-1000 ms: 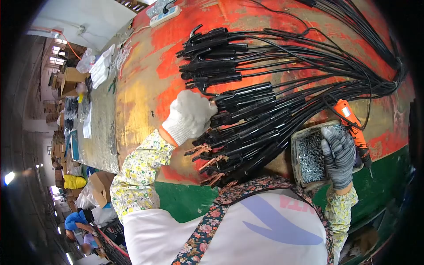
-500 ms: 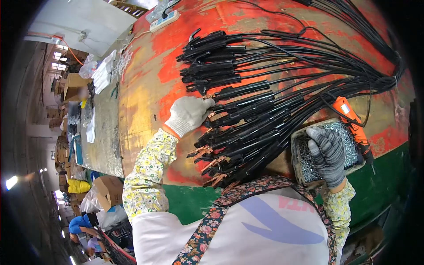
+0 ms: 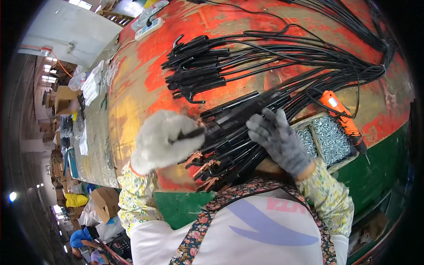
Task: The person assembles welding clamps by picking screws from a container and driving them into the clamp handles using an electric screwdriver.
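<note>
Screw box (image 3: 344, 163) on the table (image 3: 137, 106), right of the handles (image 3: 232, 151) (screwdriver (image 3: 346, 123) beside it)

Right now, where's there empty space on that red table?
There's bare table left of the black handles, between the power strip and the left hand. Another patch lies right of the orange tool. It's crowded around the right hand: handles, cables and the screw box.

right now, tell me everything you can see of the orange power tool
The orange power tool has a long, slim body, apparently plastic, with a pale label near its upper end and a dark nose carrying a thin bit. It lies slanted at the table's right side, bit toward the lower right of the view, along the box of screws; whether they touch is unclear. A black cord curves up beside it. Neither hand touches it.
</note>
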### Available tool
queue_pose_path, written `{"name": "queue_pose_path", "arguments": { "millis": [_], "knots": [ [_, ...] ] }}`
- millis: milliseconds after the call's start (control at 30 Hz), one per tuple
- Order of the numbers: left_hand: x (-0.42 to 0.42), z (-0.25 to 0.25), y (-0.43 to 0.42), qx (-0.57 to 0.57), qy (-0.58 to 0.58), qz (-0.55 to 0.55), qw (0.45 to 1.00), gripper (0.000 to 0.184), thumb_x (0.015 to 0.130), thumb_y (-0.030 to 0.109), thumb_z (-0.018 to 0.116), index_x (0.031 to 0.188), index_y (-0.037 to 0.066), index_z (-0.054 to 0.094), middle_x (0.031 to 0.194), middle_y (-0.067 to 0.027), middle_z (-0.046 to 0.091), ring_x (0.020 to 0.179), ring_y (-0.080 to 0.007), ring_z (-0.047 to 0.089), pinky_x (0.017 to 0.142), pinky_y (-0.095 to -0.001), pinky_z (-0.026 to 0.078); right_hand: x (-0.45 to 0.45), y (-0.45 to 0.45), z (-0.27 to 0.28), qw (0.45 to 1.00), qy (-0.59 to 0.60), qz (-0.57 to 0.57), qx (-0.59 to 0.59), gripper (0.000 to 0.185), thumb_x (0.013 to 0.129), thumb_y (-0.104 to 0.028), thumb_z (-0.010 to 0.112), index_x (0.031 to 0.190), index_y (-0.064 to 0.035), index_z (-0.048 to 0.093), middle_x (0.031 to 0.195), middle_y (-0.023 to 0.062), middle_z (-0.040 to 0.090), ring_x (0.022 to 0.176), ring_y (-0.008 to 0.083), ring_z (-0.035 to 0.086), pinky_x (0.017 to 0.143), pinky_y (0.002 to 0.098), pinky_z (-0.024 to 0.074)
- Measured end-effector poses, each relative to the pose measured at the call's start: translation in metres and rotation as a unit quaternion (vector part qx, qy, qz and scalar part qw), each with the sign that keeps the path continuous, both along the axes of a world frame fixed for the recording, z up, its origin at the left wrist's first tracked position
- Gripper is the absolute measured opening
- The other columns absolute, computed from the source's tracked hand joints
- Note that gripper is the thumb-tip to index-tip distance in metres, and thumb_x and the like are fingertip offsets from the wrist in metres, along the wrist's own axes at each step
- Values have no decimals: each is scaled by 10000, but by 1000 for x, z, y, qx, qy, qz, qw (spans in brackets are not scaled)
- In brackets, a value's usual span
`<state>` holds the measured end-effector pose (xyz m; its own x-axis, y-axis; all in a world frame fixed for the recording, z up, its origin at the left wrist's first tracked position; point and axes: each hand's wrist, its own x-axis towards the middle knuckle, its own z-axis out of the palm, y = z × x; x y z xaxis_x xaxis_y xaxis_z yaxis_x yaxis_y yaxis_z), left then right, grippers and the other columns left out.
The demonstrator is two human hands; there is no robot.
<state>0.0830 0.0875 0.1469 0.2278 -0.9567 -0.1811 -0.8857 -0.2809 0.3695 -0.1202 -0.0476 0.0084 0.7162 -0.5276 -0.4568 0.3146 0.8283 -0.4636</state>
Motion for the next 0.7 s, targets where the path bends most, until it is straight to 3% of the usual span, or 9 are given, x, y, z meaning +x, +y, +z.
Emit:
{"name": "queue_pose_path", "arguments": {
  "millis": [67,100,167,200,367,467,567,600,700],
  "knots": [
    [-7,5,6,73,56,-50,994,140,737,194,711,780,64,683,619,-118,589,586,-278,601,486,-393,412,37,-1,-31,994,-7,-68,-82,440,952,-256,569,1331,-69,446,952,57,601,836,150,626,791,318,555],
    [-14,-2,11,8,38,-37,999,135,753,183,695,797,59,669,610,-113,569,576,-289,579,500,-391,408,50,-5,-34,991,-25,-97,-83,412,953,-255,568,1310,-78,462,918,43,597,808,138,621,771,312,555],
    [-29,-25,22,-124,3,-11,992,124,785,161,663,831,48,640,593,-103,528,556,-310,537,527,-388,398,61,-25,-6,983,-105,-137,67,335,957,-242,563,1253,-95,506,862,16,583,739,115,605,700,290,552],
    [-31,-28,24,-53,-15,45,997,281,818,188,661,1070,68,629,731,-127,621,622,-308,612,526,-408,438,65,-32,-8,978,-164,-110,70,298,957,-230,562,1221,-97,524,829,4,577,689,104,585,641,279,530],
    [-53,-58,3,-85,256,129,954,380,940,180,509,1279,12,482,977,-180,646,844,-281,650,778,-347,485,71,-65,2,936,-350,9,35,233,948,-207,569,1152,-95,577,677,-49,532,483,60,480,420,242,392],
    [-63,-75,-23,-110,372,159,908,374,956,155,478,1296,0,476,1026,-157,630,894,-200,613,826,-289,458,66,-83,17,952,-304,6,-44,272,929,-229,590,1169,-101,577,633,-59,517,453,62,470,405,235,381],
    [-75,-96,-56,-249,355,187,881,362,957,127,469,1290,-14,483,975,-144,618,860,-178,588,821,-276,452,56,-55,44,977,-181,21,-108,321,864,-205,673,1155,-112,575,640,-45,493,446,79,474,388,252,378],
    [-76,-85,-69,-265,440,169,841,346,957,95,470,1282,-25,490,971,-137,616,849,-181,584,822,-278,453,51,-57,44,973,-195,-22,-118,299,868,-201,668,1140,-117,577,644,-45,493,441,77,468,387,254,378],
    [-96,-95,-85,-347,421,179,819,348,962,86,477,1287,-39,482,1050,-144,612,896,-188,580,848,-278,449,35,-67,44,964,-211,-107,-120,145,913,-211,621,1022,-126,577,668,-41,505,453,64,466,405,250,391]
  ]
}}
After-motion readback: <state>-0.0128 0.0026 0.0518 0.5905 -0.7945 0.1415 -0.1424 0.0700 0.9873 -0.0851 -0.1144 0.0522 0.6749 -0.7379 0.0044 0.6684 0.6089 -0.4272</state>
